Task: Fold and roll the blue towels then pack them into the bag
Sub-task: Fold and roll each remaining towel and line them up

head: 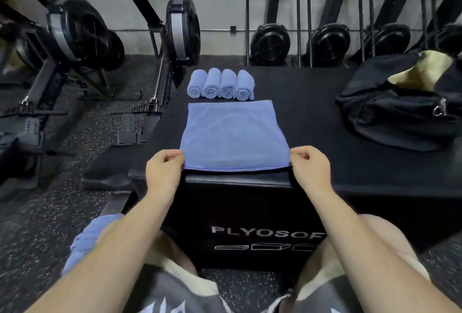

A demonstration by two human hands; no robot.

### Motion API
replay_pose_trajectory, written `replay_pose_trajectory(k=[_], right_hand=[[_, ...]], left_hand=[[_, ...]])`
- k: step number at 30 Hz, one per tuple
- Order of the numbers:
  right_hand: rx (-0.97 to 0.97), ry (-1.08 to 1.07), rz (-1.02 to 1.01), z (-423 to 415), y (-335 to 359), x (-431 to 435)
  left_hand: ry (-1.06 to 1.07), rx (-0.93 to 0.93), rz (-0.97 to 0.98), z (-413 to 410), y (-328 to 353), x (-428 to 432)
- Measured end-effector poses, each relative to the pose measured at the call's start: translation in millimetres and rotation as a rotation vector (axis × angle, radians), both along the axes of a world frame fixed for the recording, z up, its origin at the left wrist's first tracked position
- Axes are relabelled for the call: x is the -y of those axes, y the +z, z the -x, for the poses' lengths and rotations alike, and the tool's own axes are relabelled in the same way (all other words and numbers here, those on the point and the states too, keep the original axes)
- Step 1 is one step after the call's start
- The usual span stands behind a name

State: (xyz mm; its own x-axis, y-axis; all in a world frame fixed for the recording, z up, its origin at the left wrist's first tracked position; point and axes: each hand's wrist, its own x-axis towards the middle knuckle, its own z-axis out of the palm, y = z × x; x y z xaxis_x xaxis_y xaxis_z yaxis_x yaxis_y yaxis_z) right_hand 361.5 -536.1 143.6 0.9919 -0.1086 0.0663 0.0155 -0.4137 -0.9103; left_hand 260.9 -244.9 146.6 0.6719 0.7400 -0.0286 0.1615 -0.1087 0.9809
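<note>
A blue towel [233, 135] lies flat on the black plyo box [250, 202], folded so two layers show at its near edge. My left hand [163, 169] pinches its near left corner. My right hand [311, 167] pinches its near right corner. Behind the flat towel, several rolled blue towels [221, 84] stand side by side in a row. A black duffel bag [400, 110] sits open at the right on the black surface, with a tan lining showing. More blue towels [87, 240] are piled on my left thigh.
Rowing machines [75, 35] stand on the speckled rubber floor at the left and upright along the back wall. The black padded surface [312, 117] stretches between the flat towel and the bag. My knees flank the box front.
</note>
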Motion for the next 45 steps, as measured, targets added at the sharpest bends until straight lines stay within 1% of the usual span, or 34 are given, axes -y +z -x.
replay_pose_trajectory(k=[5, 7, 9, 11, 13, 15, 16, 18, 20, 22, 23, 24, 25, 28, 30, 31, 33, 34, 37, 40, 42, 43, 45], right_hand=[[0.107, 0.041, 0.097, 12, -9, 2], [0.144, 0.059, 0.153, 19, -9, 5], [0.15, 0.08, 0.2, 24, -6, 8], [0.12, 0.109, 0.273, 27, -3, 7], [0.102, 0.106, 0.426, 26, 0, 2], [0.17, 0.085, 0.629, 24, 3, -7], [0.22, 0.104, 0.69, 22, 4, -15], [0.285, 0.219, 0.738, 13, 7, -37], [0.277, 0.386, 0.76, 2, 9, -61], [0.223, 0.522, 0.808, -9, 6, -77], [0.176, 0.549, 0.84, -15, 3, -78], [0.134, 0.543, 0.869, -20, 0, -75], [0.124, 0.503, 0.892, -24, -3, -69], [0.229, 0.324, 0.913, -37, -2, -61], [0.258, 0.271, 0.928, -53, 5, -75], [0.267, 0.276, 0.933, -64, 9, -85], [0.285, 0.333, 0.913, -87, 13, -107], [0.276, 0.377, 0.893, -99, 15, -118], [0.154, 0.52, 0.878, -134, 12, -140], [0.005, 0.531, 0.926, -163, 2, -140], [-0.022, 0.486, 0.925, -172, -3, -134], [-0.007, 0.468, 0.918, -173, -5, -133], [0.055, 0.443, 0.924, -172, -10, -132]], left_hand=[[-0.018, -0.052, -0.11, 9, -10, -3], [-0.035, -0.086, -0.192, 13, -8, -2], [-0.061, -0.123, -0.277, 18, -5, 0], [-0.087, -0.159, -0.318, 22, -5, 1], [-0.093, -0.186, -0.426, 22, -6, -1], [-0.077, -0.214, -0.597, 15, -5, -1], [-0.083, -0.215, -0.667, 8, -2, 3], [-0.163, -0.2, -0.75, -16, 5, 10], [-0.323, -0.239, -0.81, -44, 8, 17], [-0.47, -0.379, -0.901, -63, 5, 19], [-0.496, -0.47, -0.921, -69, 2, 16], [-0.494, -0.54, -0.934, -70, -2, 11], [-0.463, -0.563, -0.958, -69, -5, 6], [-0.284, -0.458, -1.111, -69, -10, -6], [-0.231, -0.397, -1.195, -86, -8, -8], [-0.249, -0.367, -1.199, -99, -6, -6], [-0.344, -0.322, -1.142, -132, -3, 0], [-0.414, -0.356, -1.086, -148, 0, 3], [-0.551, -0.576, -0.904, -191, 6, 7], [-0.588, -0.694, -0.902, -214, 4, -8], [-0.557, -0.668, -0.92, -222, 1, -21], [-0.498, -0.606, -0.929, -225, 0, -27], [-0.304, -0.477, -0.951, -230, 0, -41]])
